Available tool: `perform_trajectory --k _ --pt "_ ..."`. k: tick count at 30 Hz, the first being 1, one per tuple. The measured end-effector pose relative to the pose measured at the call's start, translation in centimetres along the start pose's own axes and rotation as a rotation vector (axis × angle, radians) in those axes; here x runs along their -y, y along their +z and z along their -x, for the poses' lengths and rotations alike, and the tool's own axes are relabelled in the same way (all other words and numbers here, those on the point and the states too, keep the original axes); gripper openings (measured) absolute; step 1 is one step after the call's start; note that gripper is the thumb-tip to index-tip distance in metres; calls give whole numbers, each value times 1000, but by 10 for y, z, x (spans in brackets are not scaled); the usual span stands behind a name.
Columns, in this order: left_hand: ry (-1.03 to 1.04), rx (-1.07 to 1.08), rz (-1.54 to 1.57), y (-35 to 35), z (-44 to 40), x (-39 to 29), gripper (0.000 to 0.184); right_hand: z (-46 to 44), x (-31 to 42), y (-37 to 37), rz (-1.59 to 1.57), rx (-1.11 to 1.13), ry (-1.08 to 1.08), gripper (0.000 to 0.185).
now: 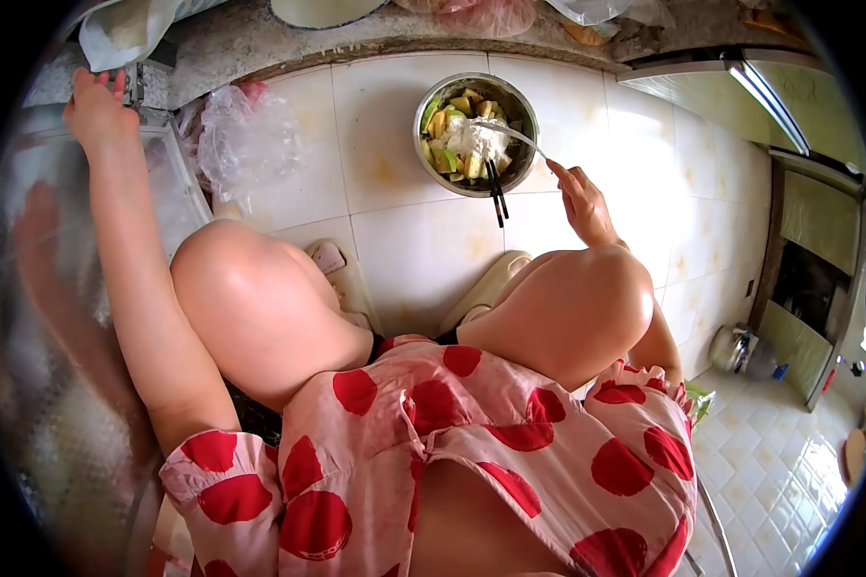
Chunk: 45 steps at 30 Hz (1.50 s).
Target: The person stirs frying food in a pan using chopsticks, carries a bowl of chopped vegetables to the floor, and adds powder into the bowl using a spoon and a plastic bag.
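A metal bowl (423, 144) stands on the tiled floor, filled with cut green and yellow pieces (445, 160) and a heap of white powder (478, 141). Two black chopsticks (496, 192) lean out over its near rim. To the right of the bowl, my right hand (587, 205) holds the handle of a spoon (517, 135), whose far end rests in the white powder. At the upper left, my left hand (102, 108) is raised by the counter's edge, fingers apart, near a white bag (125, 34); nothing shows in it.
A clear plastic bag (245, 144) lies on the floor at the left, beside a translucent panel (58, 288). A stone counter (250, 43) holds bags and a white basin (325, 10). Cabinets (823, 216) and a metal pot (733, 349) are at the right.
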State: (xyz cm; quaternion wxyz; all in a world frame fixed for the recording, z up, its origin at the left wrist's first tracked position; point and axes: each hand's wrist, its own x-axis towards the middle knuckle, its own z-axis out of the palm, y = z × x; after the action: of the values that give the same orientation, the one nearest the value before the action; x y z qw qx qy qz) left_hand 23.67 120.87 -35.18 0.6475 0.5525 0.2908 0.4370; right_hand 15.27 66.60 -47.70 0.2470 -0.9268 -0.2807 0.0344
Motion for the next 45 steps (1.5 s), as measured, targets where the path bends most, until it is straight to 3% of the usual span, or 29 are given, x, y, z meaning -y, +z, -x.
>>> perform_trajectory --k 2,4,6,8,13,17,18,22,24,25,27,28,30,31,33,37,39,40,42,45 --pt "1 -1 5 0 -1 0 34 4 -3 5 26 -33 0 44" --pt "1 -4 12 -3 -7 3 35 3 -2 7 -287 -229 234 38" --pt "-3 -35 27 -8 -16 6 36 1 -5 -14 -672 -156 578 33" --pt "6 -40 16 -8 -14 3 35 -7 3 -40 -965 -158 677 33" --pt "49 -46 -25 -12 -15 2 28 -49 50 -101 -1180 -37 603 35" --pt "260 90 6 -8 -8 6 16 -98 108 -123 -1198 102 446 36" --pt "322 104 137 -3 -4 4 14 -111 126 -126 -1182 136 409 36" --pt "549 35 -330 -5 -6 6 20 -172 180 -116 -1353 320 244 37" --pt "936 -113 -570 2 8 -8 17 -202 203 -106 -1360 377 230 36" --pt "951 -126 -570 6 12 -17 17 -217 211 -98 -1418 395 208 36" --pt "925 108 -467 11 16 -33 16 -241 225 -83 -1476 419 174 36" --pt "933 101 -471 12 18 -37 16 -251 230 -76 -1473 476 173 37" --pt "536 347 -714 14 19 -45 16 -263 238 -64 -1473 538 162 39" --pt "543 340 -716 14 13 -42 16 -267 240 -57 -1466 529 186 39" --pt "633 545 -1125 21 -10 -20 21 -276 239 -37 -1490 490 228 41" --pt "558 418 -1230 53 -61 1 25 -300 266 -10 -1512 334 227 38" --pt "237 519 -890 63 -91 23 35 -310 281 -5 -1368 306 185 40" --pt "242 519 -888 68 -92 22 35 -315 286 -4 -1368 303 180 40" --pt "-9 363 -423 79 -93 27 40 -325 294 -1 -1231 214 194 43" --pt "183 298 -610 94 -107 27 40 -334 296 0 -1157 192 188 43"
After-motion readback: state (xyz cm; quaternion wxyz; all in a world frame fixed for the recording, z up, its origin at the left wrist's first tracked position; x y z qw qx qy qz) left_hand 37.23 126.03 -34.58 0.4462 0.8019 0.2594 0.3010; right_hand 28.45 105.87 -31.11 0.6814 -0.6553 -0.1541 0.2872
